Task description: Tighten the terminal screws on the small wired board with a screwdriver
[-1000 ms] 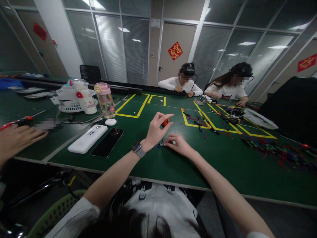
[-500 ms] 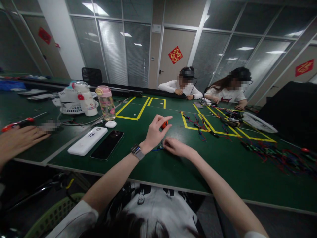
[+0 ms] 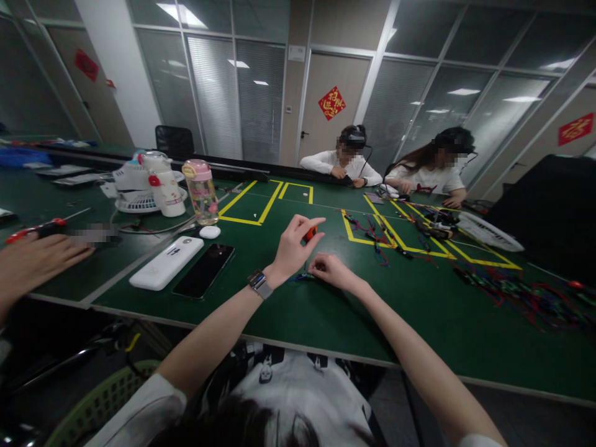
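Note:
My left hand [image 3: 294,244], with a watch on its wrist, is closed around the orange-and-black handle of a screwdriver [image 3: 310,233]. The thin shaft points down toward the table, and its tip is too small to make out. Just below, my right hand [image 3: 328,270] rests on the table, its fingers pinched at the edge of a small circuit board with thin blue wires [image 3: 305,276]. My right fingers hide part of that board.
On the left lie a white power bank [image 3: 166,263], a black phone [image 3: 205,270] and an earbud case [image 3: 210,232], with bottles [image 3: 201,195] behind. Wired boards [image 3: 521,295] are heaped at right. A neighbour's hand [image 3: 41,264] is far left; two people sit opposite.
The view has shifted slightly. My right hand has moved a little and more of the circuit board shows beside its fingers. My left hand keeps its grip on the screwdriver.

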{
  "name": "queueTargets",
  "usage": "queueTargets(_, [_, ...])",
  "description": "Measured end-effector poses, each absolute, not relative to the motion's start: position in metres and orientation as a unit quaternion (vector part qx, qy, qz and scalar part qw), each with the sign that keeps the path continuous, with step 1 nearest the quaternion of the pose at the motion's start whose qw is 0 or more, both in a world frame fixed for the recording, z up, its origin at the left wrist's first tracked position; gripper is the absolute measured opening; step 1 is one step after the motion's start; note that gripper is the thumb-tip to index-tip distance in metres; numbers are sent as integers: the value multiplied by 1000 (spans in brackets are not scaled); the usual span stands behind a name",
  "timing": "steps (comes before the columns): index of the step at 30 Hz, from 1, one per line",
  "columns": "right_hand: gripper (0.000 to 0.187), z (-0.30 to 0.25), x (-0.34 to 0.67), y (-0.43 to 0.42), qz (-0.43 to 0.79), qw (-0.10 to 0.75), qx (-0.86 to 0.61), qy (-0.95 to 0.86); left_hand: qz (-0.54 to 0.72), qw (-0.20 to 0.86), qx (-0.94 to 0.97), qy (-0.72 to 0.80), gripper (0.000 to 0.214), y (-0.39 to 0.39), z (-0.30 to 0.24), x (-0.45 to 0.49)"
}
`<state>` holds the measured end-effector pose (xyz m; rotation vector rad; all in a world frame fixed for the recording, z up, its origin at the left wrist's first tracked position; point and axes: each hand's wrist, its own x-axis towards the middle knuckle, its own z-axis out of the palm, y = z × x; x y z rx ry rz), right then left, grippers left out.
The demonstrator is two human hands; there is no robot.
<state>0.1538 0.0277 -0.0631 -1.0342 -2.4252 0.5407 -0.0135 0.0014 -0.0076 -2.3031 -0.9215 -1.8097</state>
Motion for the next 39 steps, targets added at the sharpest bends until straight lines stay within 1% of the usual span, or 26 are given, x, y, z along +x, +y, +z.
queueTargets(5, [15,-56,159,23,179,252,-382,-871,-588,37,-750,-299,32,1,-7,-13])
queueTargets(9, [15,-51,165,16,214,280,-384,-854,-588,41,-751,-299,31,0,-6,-12])
queueTargets(11, [14,-52,167,14,244,272,-387,-846,-588,40,-751,-298,30,-1,-6,-12])
queueTargets(15, [20,-57,167,12,273,243,-387,-846,-589,40,-751,-295,29,-1,-7,-13])
queueTargets(19, [15,-60,166,13,266,250,-375,-852,-591,40,-749,-296,29,-1,-7,-12])
queueTargets(25, [14,-59,166,13,261,264,-374,-850,-592,38,-748,-299,28,-1,-6,-12])
queueTargets(31, [8,-58,164,10,250,270,-369,-853,-588,42,-751,-296,28,-2,-5,-12])
queueTargets(39, [8,-55,163,6,244,283,-373,-849,-590,38,-751,-295,30,-2,-6,-12])
